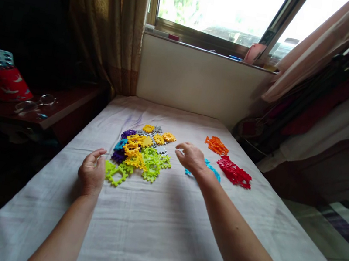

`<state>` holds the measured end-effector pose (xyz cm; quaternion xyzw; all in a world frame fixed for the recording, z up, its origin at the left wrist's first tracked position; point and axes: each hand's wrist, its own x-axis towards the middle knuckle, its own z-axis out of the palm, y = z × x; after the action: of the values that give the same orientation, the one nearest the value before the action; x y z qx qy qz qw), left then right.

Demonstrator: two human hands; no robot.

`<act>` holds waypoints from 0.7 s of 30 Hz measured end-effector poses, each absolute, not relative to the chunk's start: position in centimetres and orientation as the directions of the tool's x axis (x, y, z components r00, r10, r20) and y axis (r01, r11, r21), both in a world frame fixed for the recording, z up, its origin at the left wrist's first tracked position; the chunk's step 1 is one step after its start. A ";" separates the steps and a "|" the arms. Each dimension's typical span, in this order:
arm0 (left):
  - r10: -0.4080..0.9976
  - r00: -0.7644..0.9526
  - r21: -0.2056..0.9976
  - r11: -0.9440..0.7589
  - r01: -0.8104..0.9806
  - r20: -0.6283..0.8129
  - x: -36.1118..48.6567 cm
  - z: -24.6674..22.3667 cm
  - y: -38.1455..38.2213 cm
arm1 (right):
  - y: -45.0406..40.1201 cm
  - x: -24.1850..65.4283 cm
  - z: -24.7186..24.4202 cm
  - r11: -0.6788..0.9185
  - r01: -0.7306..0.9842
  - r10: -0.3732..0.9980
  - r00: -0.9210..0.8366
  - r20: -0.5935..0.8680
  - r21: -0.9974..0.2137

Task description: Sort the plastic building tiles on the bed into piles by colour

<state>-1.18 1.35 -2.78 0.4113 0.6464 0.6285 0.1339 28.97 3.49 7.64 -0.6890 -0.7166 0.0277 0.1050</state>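
Note:
A mixed heap of gear-shaped plastic pieces lies on the pale sheet (132,229): yellow pieces (135,159), lime-green pieces (152,164), purple ones (118,157) and grey ones (158,129). At its left edge, my left hand (91,172) rests close beside the lime-green pieces, fingers loosely bent and apart, with nothing visible in them. My right hand (190,156) hovers to the right of the heap, thumb and fingers parted and holding nothing visible. Blue pieces (212,171) lie under and behind the right wrist, partly hidden. Farther right are a red pile (234,172) and an orange pile (216,145).
A dark side table (76,99) at left holds a red container (5,82) and clear glasses (38,103). Beyond the bed are a low wall (195,81), a window ledge with a pink cup (254,53), and a curtain (124,30). Clothes (330,111) hang at right.

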 end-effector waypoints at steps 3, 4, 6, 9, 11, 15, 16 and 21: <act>0.679 -0.659 0.935 -0.124 0.332 0.324 -1.1 -2.5 1.3 | 4.9 23.0 6.9 0.272 0.935 0.956 -0.237 0.173 -0.225; 0.672 -0.669 0.939 -0.123 0.322 0.318 -1.0 -2.3 1.3 | 5.3 21.1 6.6 0.326 0.918 0.939 -0.286 0.190 -0.225; 0.661 -0.681 0.943 -0.129 0.308 0.313 -1.0 -2.2 1.3 | 6.2 17.8 6.0 0.410 0.886 0.903 -0.360 0.235 -0.215; 0.664 -0.671 0.935 -0.132 0.328 0.330 -1.0 -2.1 1.3 | 7.3 14.1 5.4 0.476 0.861 0.865 -0.421 0.274 -0.178; 0.673 -0.655 0.928 -0.131 0.350 0.343 -1.1 -2.2 1.3 | 7.9 12.7 5.1 0.487 0.862 0.859 -0.443 0.255 -0.143; 0.678 -0.639 0.918 -0.143 0.369 0.362 -1.1 -2.5 1.4 | 8.8 11.3 4.8 0.492 0.866 0.863 -0.471 0.184 -0.091; 0.677 -0.636 0.915 -0.147 0.376 0.370 -1.1 -2.6 1.4 | 8.9 11.1 4.7 0.495 0.864 0.861 -0.474 0.183 -0.094; 0.676 -0.627 0.906 -0.156 0.393 0.388 -1.1 -2.9 1.5 | 8.3 12.2 5.2 0.455 0.858 0.881 -0.396 0.260 -0.237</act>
<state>-1.13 1.52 -2.91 0.4172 0.6401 0.6354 0.1115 12.21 8.28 5.22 -0.5208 -0.8348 0.0324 0.1757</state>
